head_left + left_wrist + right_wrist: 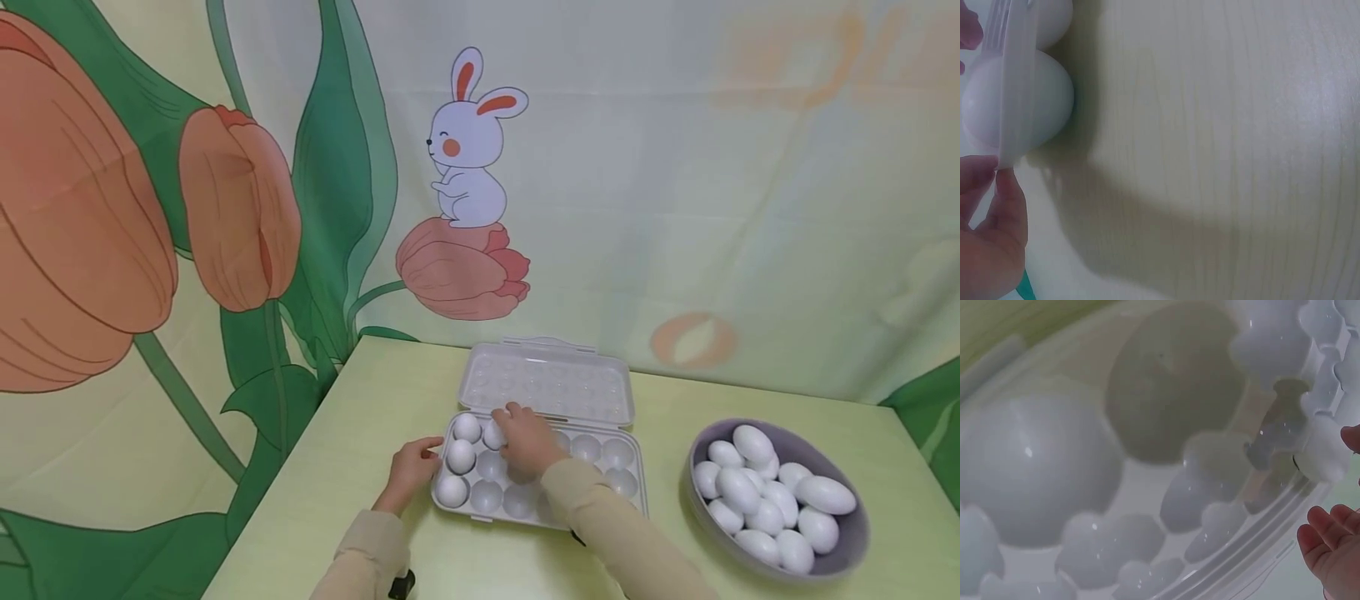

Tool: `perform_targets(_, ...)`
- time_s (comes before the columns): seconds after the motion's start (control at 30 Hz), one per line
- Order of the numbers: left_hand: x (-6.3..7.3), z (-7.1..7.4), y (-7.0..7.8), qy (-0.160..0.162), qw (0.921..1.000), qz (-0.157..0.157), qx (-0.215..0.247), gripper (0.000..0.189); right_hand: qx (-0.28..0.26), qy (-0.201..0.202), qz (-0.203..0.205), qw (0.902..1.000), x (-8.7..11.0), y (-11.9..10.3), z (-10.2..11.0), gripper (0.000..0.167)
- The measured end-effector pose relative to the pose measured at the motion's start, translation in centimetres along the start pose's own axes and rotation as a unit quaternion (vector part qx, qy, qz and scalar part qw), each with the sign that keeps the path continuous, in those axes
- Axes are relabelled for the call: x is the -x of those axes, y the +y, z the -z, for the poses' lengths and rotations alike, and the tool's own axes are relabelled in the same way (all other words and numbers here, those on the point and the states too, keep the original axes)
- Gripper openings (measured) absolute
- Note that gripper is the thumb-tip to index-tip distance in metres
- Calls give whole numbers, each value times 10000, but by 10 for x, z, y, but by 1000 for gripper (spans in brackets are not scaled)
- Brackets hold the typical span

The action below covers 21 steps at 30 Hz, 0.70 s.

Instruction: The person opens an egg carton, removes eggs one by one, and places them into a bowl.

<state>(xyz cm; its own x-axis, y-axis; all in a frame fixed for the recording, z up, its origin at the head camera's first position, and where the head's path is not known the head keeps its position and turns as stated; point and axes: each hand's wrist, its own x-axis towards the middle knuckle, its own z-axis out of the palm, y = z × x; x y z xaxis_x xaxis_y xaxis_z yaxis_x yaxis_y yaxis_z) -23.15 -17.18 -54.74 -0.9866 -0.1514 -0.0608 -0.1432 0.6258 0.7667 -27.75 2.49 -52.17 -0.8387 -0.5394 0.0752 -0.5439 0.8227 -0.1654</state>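
On the table lies an opened plastic egg carton (517, 502), its lid folded back. White eggs fill its left column, one of them the egg (461, 457) in the middle row. My left hand (413, 472) is at the carton's left side; in the left wrist view its thumb (1007, 209) and finger pinch the rim. My right hand (527, 442) reaches over the back row, beside an egg (494, 434) in the second column. The right wrist view shows this egg (1322, 450) in its cup, with the fingers (1329, 534) spread and a gap between them and the egg.
A grey bowl (705, 521) heaped with several white eggs (765, 512) stands to the right. The lid (546, 385) lies behind the carton. A printed cloth (637, 183) with tulips and a rabbit hangs behind the table (337, 442).
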Motion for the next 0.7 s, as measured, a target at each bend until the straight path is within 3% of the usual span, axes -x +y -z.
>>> perform_targets(0.33, 1, 1, 1, -11, 10000, -23, -48, 37, -50, -33, -79, 10000, -1, -15, -17, 37)
perform_targets(0.7, 2, 1, 1, 78, 9999, -66, -62, 37, -358, 272, -347, 9984, -6, -10, -31, 46)
